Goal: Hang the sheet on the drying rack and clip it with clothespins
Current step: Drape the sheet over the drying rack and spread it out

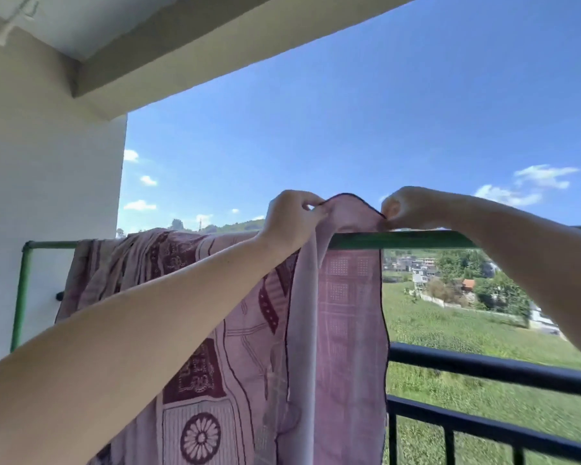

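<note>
- My left hand [291,214] and right hand [411,206] each pinch the sheet [346,297] hem, fingers closed on it, lifting it clear.
- That lets me spread it along the green rack bar [416,239] before clipping.

The sheet [215,330] is thin, matt woven cloth, pink with dark maroon printed patterns and a dark stitched hem; light shows through its plain panel at 5 o'clock. The drying rack [399,239] is a smooth green-painted tube with a slight sheen. The balcony railing [483,367] is glossy black metal. The wall [47,179] is matt white plaster.
</note>
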The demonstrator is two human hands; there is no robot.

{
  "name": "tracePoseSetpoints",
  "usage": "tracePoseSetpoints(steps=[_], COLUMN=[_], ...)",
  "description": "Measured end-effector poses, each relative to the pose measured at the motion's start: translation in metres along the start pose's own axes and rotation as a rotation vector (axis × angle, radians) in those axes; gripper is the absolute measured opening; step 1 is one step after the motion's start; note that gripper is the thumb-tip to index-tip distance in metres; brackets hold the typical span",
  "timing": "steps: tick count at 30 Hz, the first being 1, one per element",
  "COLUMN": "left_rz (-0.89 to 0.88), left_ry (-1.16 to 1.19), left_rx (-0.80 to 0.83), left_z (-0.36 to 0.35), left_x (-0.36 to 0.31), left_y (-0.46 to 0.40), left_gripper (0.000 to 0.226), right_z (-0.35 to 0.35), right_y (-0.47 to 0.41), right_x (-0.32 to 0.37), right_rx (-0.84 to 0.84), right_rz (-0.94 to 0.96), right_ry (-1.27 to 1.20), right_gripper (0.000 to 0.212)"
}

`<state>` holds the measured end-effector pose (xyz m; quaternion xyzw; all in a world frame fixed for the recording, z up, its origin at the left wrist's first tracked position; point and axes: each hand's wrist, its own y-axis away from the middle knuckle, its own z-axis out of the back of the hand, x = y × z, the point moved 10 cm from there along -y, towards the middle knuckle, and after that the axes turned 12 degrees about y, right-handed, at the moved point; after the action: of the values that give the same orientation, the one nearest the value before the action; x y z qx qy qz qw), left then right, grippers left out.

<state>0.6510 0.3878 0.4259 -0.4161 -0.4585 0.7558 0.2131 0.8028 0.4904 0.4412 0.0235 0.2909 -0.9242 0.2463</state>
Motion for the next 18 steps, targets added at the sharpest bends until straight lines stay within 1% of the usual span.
tracePoseSetpoints(steps=[2, 3, 6, 9, 13, 16, 18], left_rz=[-0.018, -0.032, -0.077, -0.107, -0.116, -0.107, -0.104], left_ry=[0.034, 0.042, 0.023, -0.001, -0.039, -0.087, -0.129], left_rx=[-0.028, -0.03, -0.006, 0.014, 0.034, 0.047, 0.049], left_z=[-0.004, -0.009, -0.036, -0.078, -0.159, -0.222, -0.26], left_x=[-0.028, -0.042, -0.081, -0.117, -0.166, -0.196, -0.208], left_y=[-0.001, -0.001, 0.0, 0.0, 0.011, 0.027, 0.037], left_gripper=[0.022, 0.02, 0.021, 0.024, 0.026, 0.025, 0.024], right_z=[0.016, 0.023, 0.035, 0.052, 0.066, 0.075, 0.08], right_y=[0.014, 0.022, 0.047, 0.08, 0.139, 0.187, 0.213], right_x=[-0.006, -0.013, -0.045, -0.094, -0.173, -0.225, -0.256], right_rx=[-0.118, -0.135, -0.077, -0.041, 0.001, -0.019, -0.051], right_rz=[0.011, 0.008, -0.025, -0.088, -0.161, -0.161, -0.165], right_ry=[0.036, 0.063, 0.089, 0.103, 0.239, 0.289, 0.206], right_gripper=[0.034, 0.033, 0.03, 0.027, 0.011, 0.022, 0.022])
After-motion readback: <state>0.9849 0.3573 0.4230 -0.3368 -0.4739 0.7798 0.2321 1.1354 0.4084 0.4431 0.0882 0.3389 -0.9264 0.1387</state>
